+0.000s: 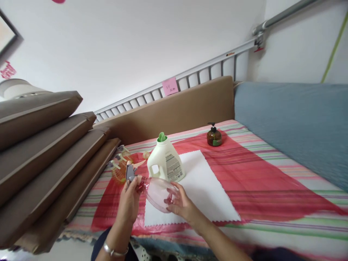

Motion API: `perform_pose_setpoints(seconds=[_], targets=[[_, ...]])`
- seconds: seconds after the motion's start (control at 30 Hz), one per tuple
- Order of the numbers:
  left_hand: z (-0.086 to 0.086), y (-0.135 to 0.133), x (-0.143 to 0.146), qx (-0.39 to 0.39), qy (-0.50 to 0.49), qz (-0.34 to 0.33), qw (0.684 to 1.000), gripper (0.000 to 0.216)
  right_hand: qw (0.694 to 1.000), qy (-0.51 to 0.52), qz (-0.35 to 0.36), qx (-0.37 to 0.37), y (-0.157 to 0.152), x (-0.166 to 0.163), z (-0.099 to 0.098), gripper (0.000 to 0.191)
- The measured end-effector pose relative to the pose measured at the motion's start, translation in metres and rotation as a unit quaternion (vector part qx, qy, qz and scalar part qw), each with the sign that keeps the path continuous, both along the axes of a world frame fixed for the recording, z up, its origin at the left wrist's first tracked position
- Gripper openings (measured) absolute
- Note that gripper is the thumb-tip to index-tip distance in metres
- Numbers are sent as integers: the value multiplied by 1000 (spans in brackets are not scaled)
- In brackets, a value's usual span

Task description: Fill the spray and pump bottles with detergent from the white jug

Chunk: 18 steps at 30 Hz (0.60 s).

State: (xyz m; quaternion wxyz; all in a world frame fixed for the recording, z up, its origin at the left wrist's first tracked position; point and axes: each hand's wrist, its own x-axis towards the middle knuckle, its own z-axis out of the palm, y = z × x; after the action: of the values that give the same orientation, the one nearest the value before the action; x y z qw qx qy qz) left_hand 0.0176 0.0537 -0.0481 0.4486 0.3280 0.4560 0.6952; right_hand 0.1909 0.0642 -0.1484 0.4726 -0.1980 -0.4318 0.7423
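I hold a clear pink spray bottle (156,192) tipped on its side above a white cloth (201,188). My left hand (128,204) is closed around the bottle's neck just below its grey trigger head (130,173). My right hand (179,203) wraps the rounded bottom of the bottle with curled fingers. Just behind the bottle stands a cream detergent jug (165,161) with a green cap.
A red sheet (258,174) covers a striped bedspread (299,224). Orange spray bottles (121,166) lie at the left, a small brown pump bottle (214,136) stands at the back. Brown cushions (40,156) are stacked on the left; a blue blanket (293,119) lies right.
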Motion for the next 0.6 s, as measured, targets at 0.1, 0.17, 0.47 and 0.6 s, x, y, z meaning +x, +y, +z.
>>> perform_pose_setpoints(seconds=[0.1, 0.17, 0.47, 0.6], targets=[[-19, 1, 7, -3, 22, 47, 999, 23, 1000, -18, 3, 9, 3, 0, -17, 82], [-32, 1, 12, -5, 60, 62, 996, 25, 999, -43, -4, 17, 6, 2, -28, 83], [-63, -1, 32, -12, 218, 24, 976, 31, 912, -371, -110, 134, 19, 15, -49, 70], [-62, 0, 33, -1, 267, -28, 963, 27, 861, -435, -174, 198, 12, 40, -10, 52]])
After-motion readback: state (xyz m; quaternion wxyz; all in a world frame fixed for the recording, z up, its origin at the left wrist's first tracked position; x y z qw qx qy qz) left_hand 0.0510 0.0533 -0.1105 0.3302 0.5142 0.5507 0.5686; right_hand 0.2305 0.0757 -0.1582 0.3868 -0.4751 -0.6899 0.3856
